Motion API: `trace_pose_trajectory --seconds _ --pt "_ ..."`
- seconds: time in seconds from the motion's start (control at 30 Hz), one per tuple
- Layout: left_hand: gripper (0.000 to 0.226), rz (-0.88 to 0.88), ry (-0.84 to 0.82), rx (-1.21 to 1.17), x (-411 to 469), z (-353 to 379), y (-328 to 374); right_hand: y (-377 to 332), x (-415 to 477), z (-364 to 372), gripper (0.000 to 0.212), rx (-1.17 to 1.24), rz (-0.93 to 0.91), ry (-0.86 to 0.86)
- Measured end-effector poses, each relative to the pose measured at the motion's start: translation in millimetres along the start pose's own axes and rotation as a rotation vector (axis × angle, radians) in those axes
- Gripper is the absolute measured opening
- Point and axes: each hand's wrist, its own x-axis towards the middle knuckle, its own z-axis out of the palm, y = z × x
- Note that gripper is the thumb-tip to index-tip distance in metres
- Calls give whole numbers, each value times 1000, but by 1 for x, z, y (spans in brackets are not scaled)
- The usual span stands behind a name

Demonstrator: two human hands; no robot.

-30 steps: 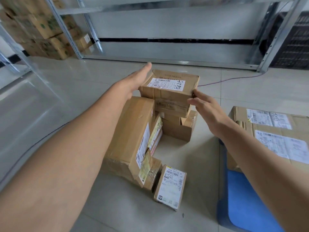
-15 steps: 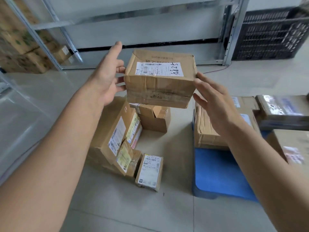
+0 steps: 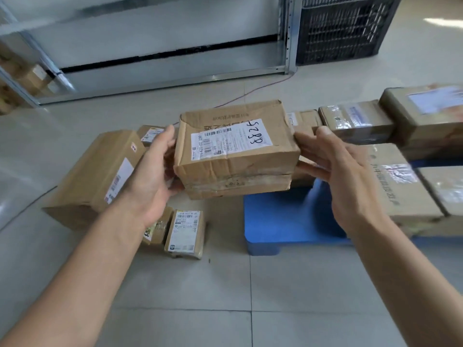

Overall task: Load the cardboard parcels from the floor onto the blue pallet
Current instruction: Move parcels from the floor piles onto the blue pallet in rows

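Pale floor tiles [image 3: 225, 296] run back to a metal shelving frame [image 3: 290, 33] and a black slatted crate [image 3: 345, 28] at the far side of the room.

Centre: the held parcel [image 3: 238, 151] is carried clear of the floor, in the air beside the left edge of the blue pallet [image 3: 288, 216]. The left hand [image 3: 150, 176] grips its left end, thumb on the top edge and fingers curled beneath. The right hand [image 3: 345, 176] presses against the right end with fingers nearly straight, not wrapped round it. This two-sided clamp is probably used because the box looks too wide for one hand, and it keeps the top face roughly level.

The parcel is a brown carton, creased and dented, with one top corner torn open and clear tape along its lower part. A white shipping label [image 3: 230, 139] with barcodes and a handwritten number lies on top.

Right: loaded parcels [image 3: 406, 186] cover the far and right parts of the pallet and leave its near left corner bare, which is presumably the free spot for this box.

Left: a large parcel [image 3: 95, 176] and several small parcels [image 3: 185, 234] lie on the floor, so loading is judged partly done.
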Motion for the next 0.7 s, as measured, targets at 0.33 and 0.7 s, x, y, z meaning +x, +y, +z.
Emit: trace_pose_trajectory --seconds 0.33,0.7 --pt "46 -132 -148 -154 -18 35 -51 24 -21 -49 40 -138 69 161" --pt "44 -210 -226 -156 -19 62 -117 52 -32 -69 51 -570 98 169"
